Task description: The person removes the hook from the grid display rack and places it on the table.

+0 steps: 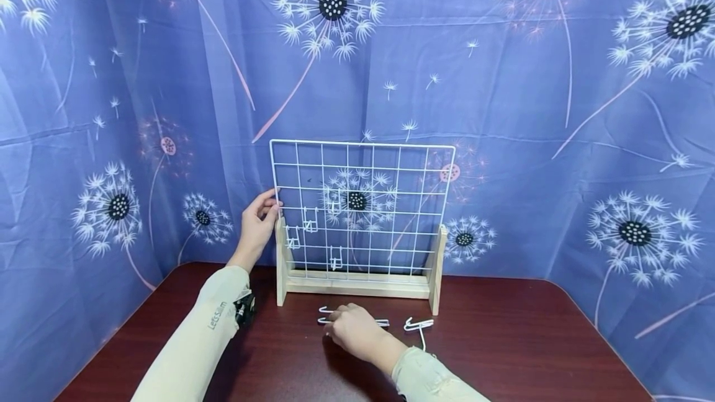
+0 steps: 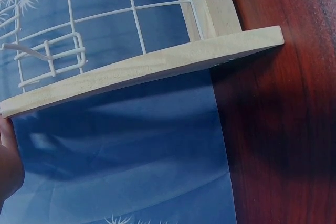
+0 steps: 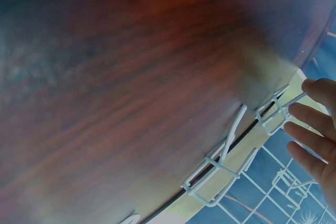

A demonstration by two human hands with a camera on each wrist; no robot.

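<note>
A white wire grid panel (image 1: pixel 360 216) stands upright in a wooden stand (image 1: pixel 357 287). My left hand (image 1: pixel 259 225) grips the panel's left edge, just above the wooden side post (image 2: pixel 142 74). Several white wire hooks hang on the panel, one of them a hook (image 1: pixel 336 259) low near the middle. My right hand (image 1: pixel 354 330) is over the table in front of the stand. Its fingers are spread and reach to a loose white wire hook (image 3: pixel 270 114), with fingertips at its prong. That hook is partly hidden under the hand in the head view.
On the dark red table (image 1: pixel 503 340), another loose wire hook (image 1: pixel 419 326) lies to the right of my right hand. A hook (image 1: pixel 383 322) between them is partly covered by the hand. Behind the table hangs a blue curtain (image 1: pixel 491 79) with a dandelion print.
</note>
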